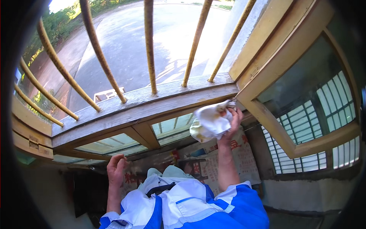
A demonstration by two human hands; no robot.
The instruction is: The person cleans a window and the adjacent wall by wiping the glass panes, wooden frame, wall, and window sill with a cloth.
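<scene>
My right hand [235, 120] is closed on a crumpled white cloth [211, 121] with yellowish-brown stains. The cloth is at the right end of the wooden window frame, near the lower corner of the swung-out casement; whether it touches the wood I cannot tell. My left hand [116, 166] is raised below the lower window panes, with its fingers curled and no object visible in it. Between and above the hands runs the weathered wooden sill rail [137, 106], into which several rusty yellow metal bars [149, 48] are set.
At the right stands an open wooden casement [311, 146] with a glass pane showing a gridded reflection. Glazed panels [110, 144] lie below the rail. Printed sacks or sheets [246, 160] hang or lie behind my right arm. A hinged frame edge [33, 144] is at the left.
</scene>
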